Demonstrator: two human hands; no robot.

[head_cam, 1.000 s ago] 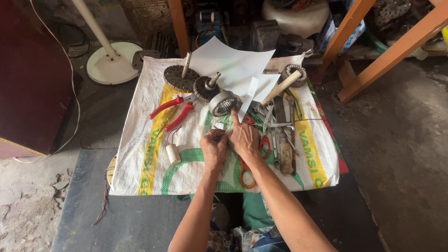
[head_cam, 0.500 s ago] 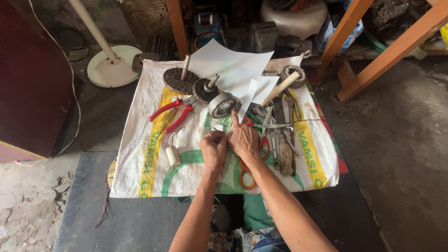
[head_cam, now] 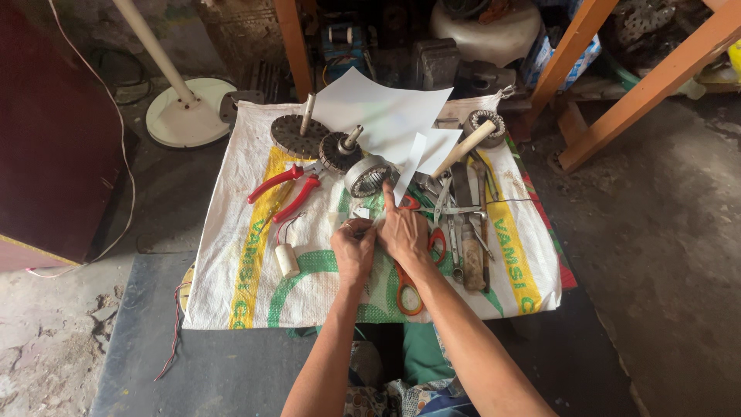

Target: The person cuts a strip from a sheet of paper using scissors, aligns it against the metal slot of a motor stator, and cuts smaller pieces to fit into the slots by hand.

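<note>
A small white paper strip (head_cam: 370, 222) sits pinched between the hands, low over the woven sack, its edges mostly hidden by fingers. The left hand (head_cam: 353, 249) curls around it from the left, knuckles up. The right hand (head_cam: 404, 232) presses against it from the right, forefinger pointing straight ahead toward the round metal stator (head_cam: 370, 174) just beyond.
</note>
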